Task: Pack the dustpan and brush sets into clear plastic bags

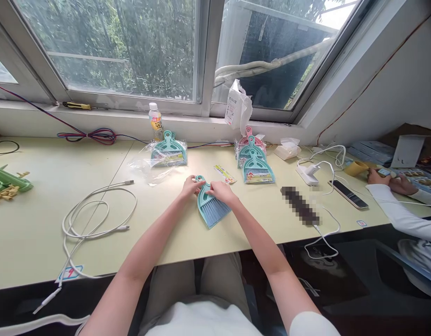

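Observation:
A teal dustpan and brush set [212, 210] lies on the pale yellow table in front of me, its handle pointing away and its blue-grey bristles toward me. My left hand [191, 186] grips the handle's left side near the top. From the right, my right hand [220, 190] has its fingers closed on the upper part of the same set. Just beyond it is a yellow printed card [225, 174]. Bagged teal sets [258, 169] overlap at the back right, with a pink one [251, 132] behind them. Another teal set [169, 151] is at the back left beside crumpled clear plastic [150, 170].
A white cable [101, 190] coils at left, near green and yellow pieces [10, 182]. A bottle [155, 120] stands by the window. Right are a power strip [307, 174], a phone [348, 193] and another person's hands [378, 177]. The table edge [198, 258] is near me.

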`<move>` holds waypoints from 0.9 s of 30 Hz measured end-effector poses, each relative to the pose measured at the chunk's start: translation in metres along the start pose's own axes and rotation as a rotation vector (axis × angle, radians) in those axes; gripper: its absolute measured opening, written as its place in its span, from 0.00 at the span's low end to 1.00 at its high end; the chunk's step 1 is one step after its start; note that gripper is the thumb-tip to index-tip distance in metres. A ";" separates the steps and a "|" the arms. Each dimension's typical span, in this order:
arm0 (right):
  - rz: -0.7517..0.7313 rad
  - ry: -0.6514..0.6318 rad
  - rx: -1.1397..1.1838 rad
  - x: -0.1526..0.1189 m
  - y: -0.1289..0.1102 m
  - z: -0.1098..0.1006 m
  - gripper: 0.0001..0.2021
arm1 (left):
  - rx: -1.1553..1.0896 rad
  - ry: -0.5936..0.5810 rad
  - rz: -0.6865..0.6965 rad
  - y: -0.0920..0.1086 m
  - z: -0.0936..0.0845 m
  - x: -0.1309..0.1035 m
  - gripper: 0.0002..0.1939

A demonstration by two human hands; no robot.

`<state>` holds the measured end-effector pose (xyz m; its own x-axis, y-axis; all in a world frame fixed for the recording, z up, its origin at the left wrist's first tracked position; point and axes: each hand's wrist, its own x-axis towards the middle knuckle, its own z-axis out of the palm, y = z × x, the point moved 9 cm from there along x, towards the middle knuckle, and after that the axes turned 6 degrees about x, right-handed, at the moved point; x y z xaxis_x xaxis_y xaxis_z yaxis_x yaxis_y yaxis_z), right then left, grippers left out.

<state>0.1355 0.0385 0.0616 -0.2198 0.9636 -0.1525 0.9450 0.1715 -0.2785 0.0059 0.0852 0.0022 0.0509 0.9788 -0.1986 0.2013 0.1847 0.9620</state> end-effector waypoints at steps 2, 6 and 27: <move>0.003 -0.020 -0.014 -0.002 -0.003 -0.001 0.14 | 0.014 0.015 0.001 0.000 -0.002 -0.001 0.27; 0.013 -0.040 -0.056 -0.002 -0.007 -0.003 0.14 | -0.007 0.040 0.010 -0.001 -0.004 -0.001 0.27; 0.093 0.356 0.315 0.013 -0.005 -0.029 0.13 | -0.188 -0.312 0.113 0.024 0.013 -0.017 0.22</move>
<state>0.1347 0.0559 0.0888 0.0109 0.9917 0.1280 0.8252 0.0634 -0.5613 0.0223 0.0716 0.0268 0.3632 0.9253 -0.1090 -0.0045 0.1187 0.9929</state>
